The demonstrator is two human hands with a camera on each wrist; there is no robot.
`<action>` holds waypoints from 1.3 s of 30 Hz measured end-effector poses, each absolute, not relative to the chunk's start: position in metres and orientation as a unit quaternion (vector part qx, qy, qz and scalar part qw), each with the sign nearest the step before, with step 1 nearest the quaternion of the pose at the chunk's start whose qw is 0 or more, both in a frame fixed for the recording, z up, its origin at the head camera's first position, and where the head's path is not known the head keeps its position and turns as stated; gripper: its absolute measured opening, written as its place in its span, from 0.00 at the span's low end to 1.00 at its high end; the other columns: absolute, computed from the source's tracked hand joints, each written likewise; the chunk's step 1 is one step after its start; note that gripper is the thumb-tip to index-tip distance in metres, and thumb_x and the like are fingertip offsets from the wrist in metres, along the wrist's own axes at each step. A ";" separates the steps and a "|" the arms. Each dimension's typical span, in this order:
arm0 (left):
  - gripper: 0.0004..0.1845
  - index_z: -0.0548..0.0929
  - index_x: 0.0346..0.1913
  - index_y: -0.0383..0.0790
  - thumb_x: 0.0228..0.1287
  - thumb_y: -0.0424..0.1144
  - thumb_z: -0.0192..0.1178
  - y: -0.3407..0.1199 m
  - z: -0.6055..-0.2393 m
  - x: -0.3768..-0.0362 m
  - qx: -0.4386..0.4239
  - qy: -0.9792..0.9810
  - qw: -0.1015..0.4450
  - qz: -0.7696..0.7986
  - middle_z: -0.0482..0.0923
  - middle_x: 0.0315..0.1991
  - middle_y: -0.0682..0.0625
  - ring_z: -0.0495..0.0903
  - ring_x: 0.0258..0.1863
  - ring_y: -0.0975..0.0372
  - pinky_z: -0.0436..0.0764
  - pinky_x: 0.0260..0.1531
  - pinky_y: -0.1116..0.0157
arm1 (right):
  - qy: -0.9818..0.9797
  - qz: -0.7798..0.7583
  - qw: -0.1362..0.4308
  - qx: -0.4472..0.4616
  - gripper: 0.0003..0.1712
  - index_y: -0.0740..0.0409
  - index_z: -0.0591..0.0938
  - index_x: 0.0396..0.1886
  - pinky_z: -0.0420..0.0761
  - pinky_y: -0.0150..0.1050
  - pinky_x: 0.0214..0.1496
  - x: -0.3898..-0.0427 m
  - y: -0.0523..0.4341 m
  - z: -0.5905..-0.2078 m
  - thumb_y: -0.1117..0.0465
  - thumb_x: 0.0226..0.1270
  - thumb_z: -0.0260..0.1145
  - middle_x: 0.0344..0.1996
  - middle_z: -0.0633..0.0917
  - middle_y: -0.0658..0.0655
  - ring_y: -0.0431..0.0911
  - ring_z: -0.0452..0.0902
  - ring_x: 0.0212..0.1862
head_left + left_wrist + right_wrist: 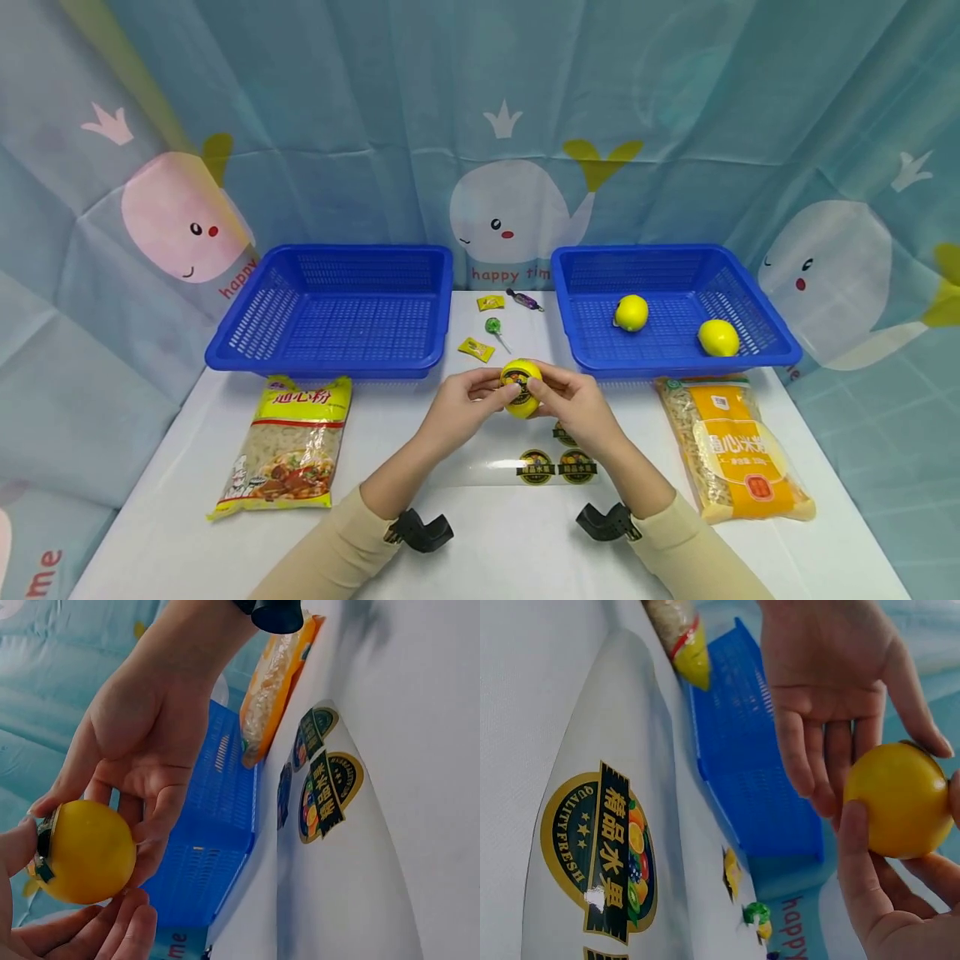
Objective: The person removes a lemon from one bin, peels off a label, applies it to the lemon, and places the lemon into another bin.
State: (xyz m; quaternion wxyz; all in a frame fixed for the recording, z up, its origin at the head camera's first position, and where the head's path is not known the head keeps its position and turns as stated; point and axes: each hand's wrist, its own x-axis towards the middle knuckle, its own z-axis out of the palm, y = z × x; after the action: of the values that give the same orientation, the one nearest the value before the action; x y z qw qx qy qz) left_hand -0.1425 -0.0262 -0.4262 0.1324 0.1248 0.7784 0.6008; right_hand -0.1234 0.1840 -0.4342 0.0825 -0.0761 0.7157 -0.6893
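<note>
Above the sticker sheet (pixel 517 471), both hands pinch a lemon (pixel 521 388); only the left-wrist view shows its label edge-on.

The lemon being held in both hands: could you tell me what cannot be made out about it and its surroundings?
- The sticker on the lemon: print too small in the head view, edge-on in the left wrist view.
- The lemon's underside: covered by the left hand and right hand.
- The small sweets between the baskets: too small to identify.
</note>
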 end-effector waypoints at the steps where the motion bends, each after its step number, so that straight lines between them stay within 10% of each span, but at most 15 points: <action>1: 0.32 0.82 0.61 0.37 0.63 0.59 0.67 -0.026 -0.427 -0.142 0.124 0.777 0.137 0.602 0.88 0.47 0.47 0.88 0.45 0.59 0.87 0.47 0.60 | 0.718 -0.687 0.085 -0.078 0.29 0.58 0.76 0.69 0.88 0.43 0.46 -0.123 0.184 -0.433 0.51 0.74 0.65 0.61 0.81 0.64 0.48 0.87 0.50; 9: 0.34 0.82 0.58 0.37 0.60 0.62 0.69 -0.024 -0.428 -0.140 0.101 0.768 0.151 0.614 0.88 0.47 0.48 0.88 0.43 0.60 0.86 0.48 0.57 | 0.773 -0.624 0.050 -0.101 0.24 0.51 0.78 0.67 0.87 0.52 0.46 -0.121 0.195 -0.424 0.53 0.74 0.65 0.63 0.78 0.60 0.49 0.85 0.48; 20: 0.30 0.72 0.64 0.41 0.66 0.51 0.68 -0.025 -0.436 -0.141 0.091 0.696 0.210 0.680 0.87 0.48 0.40 0.87 0.37 0.44 0.87 0.42 0.60 | 0.789 -0.603 -0.070 -0.095 0.24 0.63 0.78 0.65 0.87 0.36 0.43 -0.128 0.248 -0.394 0.60 0.73 0.66 0.52 0.86 0.55 0.41 0.83 0.48; 39: 0.26 0.68 0.69 0.36 0.78 0.48 0.54 -0.019 -0.432 -0.140 0.099 0.586 0.259 0.761 0.83 0.47 0.41 0.86 0.42 0.53 0.87 0.36 0.64 | 0.876 -0.451 -0.147 0.082 0.33 0.54 0.73 0.71 0.78 0.17 0.46 -0.131 0.402 -0.373 0.45 0.73 0.64 0.48 0.80 0.32 0.24 0.76 0.49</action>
State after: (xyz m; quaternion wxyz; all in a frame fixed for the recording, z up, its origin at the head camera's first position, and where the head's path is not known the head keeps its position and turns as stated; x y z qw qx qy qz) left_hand -0.1405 -0.0192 -0.4323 0.2594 0.0992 0.5857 0.7615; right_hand -0.1310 0.4019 -0.3733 -0.1473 0.0824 0.8763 -0.4512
